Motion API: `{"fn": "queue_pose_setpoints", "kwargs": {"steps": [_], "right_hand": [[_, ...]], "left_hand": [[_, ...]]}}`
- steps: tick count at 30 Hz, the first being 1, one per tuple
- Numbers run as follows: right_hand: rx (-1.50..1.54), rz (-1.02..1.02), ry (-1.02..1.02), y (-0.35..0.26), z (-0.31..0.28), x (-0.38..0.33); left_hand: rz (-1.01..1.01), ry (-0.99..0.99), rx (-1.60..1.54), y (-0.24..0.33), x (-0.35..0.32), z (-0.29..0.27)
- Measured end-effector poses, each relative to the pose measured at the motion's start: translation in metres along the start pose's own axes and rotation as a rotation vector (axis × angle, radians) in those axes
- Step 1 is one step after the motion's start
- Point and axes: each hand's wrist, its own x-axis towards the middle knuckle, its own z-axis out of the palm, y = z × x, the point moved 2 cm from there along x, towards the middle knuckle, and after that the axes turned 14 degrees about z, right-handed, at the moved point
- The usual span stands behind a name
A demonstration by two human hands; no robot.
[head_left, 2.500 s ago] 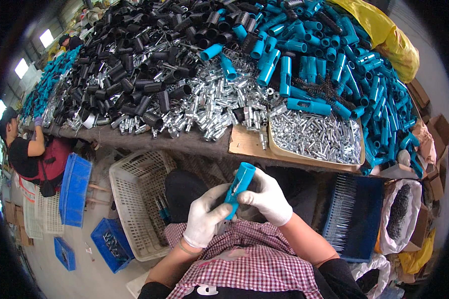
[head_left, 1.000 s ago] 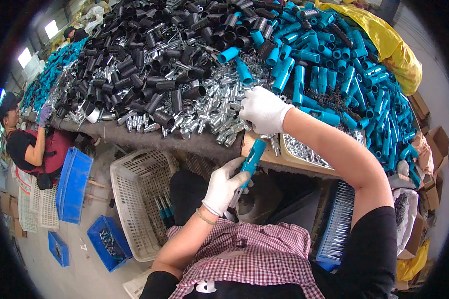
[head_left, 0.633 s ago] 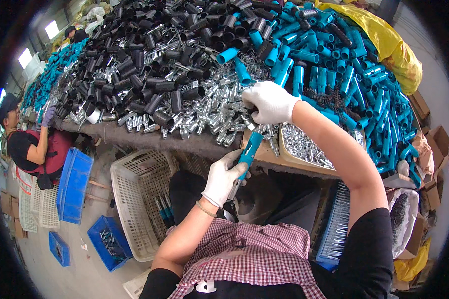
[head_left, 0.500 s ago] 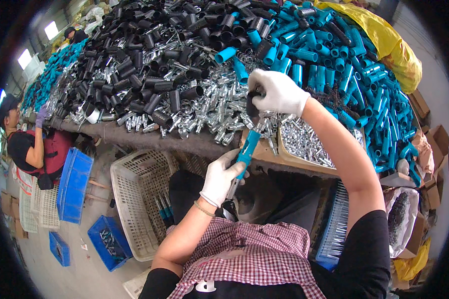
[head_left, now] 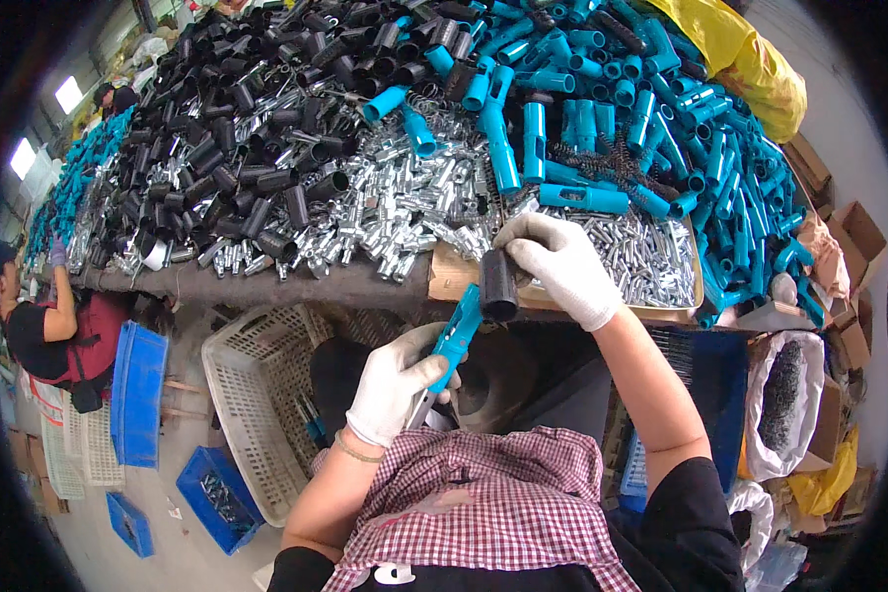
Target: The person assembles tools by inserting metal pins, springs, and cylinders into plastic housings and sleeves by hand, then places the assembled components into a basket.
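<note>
My left hand [head_left: 397,383], in a white glove, is closed around a teal slotted tube [head_left: 457,335] held tilted over my lap. A metal rod shows at its lower end, below my fingers. My right hand [head_left: 559,268], gloved too, grips a short black ribbed sleeve [head_left: 499,288] by its upper edge, its round opening facing down and toward me. The sleeve is just right of the tube's upper end; whether they touch I cannot tell. Behind them, at the bench's front edge, lies a heap of shiny metal fittings [head_left: 405,202].
Black sleeves [head_left: 257,178] and teal tubes [head_left: 730,207] are piled across the bench. A tray of small metal pins [head_left: 651,261] sits right of my right hand. Below are a cream crate [head_left: 257,414] and blue bins [head_left: 217,498]. A co-worker [head_left: 44,340] sits at far left.
My right hand has come down and toward me from the heap, now showing the black sleeve clearly. My left hand has drawn the teal tube lower and leftward. The view has shifted slightly.
</note>
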Motion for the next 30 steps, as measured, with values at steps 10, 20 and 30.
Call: {"fn": "queue_pose_setpoints", "kwargs": {"steps": [10,20,30], "right_hand": [[1.4,0.465,-0.264,0.062,0.123,-0.06],[1.281,0.61,-0.524,0.165,0.243,-0.004],[1.314,1.27,-0.362,0.265,0.241,-0.057]], "left_hand": [[-0.008,0.316,-0.232,-0.012,-0.036,0.038],[0.024,0.281,0.127,-0.022,-0.058,-0.001],[-0.016,0.509,-0.176,-0.031,-0.122,-0.061]]}}
